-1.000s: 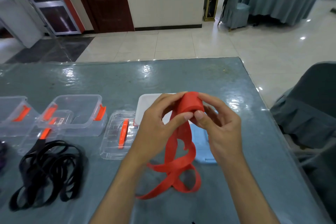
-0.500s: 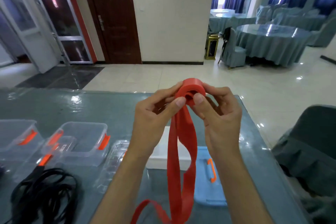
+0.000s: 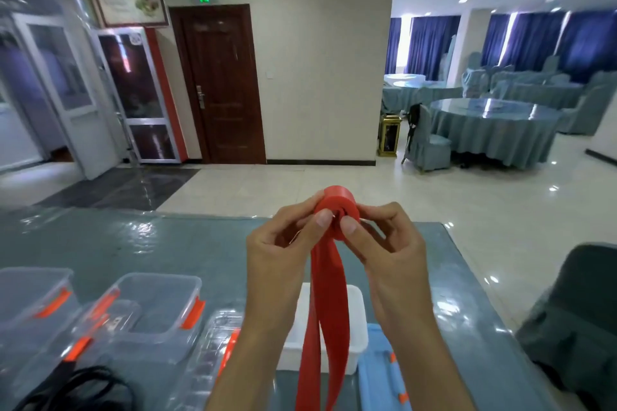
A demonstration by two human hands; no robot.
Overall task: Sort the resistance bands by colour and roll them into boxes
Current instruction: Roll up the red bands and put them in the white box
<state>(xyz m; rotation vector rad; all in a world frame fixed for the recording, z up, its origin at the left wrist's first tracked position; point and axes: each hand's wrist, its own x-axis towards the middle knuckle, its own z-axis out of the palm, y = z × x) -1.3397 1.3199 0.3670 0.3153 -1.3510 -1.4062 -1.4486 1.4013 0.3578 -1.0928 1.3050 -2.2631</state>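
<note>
Both hands, left (image 3: 283, 243) and right (image 3: 387, 243), pinch the half-rolled red rubber resistance band (image 3: 336, 210); its tail hangs toward 6 o'clock. Risk: a slackened pinch would let the springy coil unwind.

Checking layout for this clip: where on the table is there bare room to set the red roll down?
Bare table shows beyond the clear boxes and right of the blue lid. The near left is crowded: clear boxes, lids, black bands. The white box sits under the hanging red band.
</note>
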